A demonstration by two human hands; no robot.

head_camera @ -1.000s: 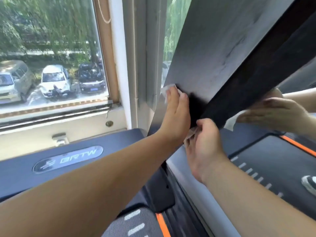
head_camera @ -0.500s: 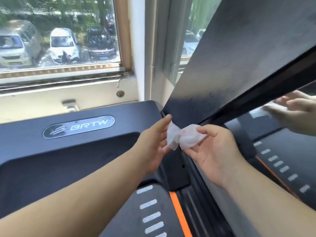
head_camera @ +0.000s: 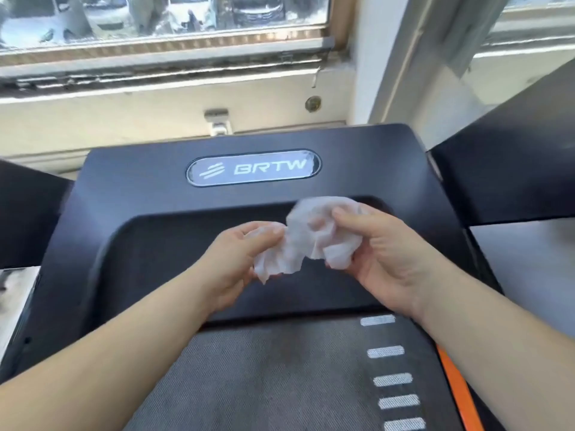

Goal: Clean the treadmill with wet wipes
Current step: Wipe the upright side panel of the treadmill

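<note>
Head view: both hands hold one crumpled wet wipe [head_camera: 306,236] above the treadmill's motor cover [head_camera: 155,194], left hand [head_camera: 239,259] fingers pinched on its lower corner, right hand [head_camera: 378,253] fingers clamped on the bunch. Best spread it flat before wiping. Nothing blocks the cover; the belt [head_camera: 280,377] lies below it.

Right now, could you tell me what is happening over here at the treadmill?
A person is cleaning the treadmill and is between wipes. Both hands hold one crumpled white wet wipe in the air: the left hand pinches its lower left part, the right hand has a grip on its upper right part. The wipe hangs above the black motor cover with the BRTW badge, not touching it. The grey running belt lies below the forearms.
</note>
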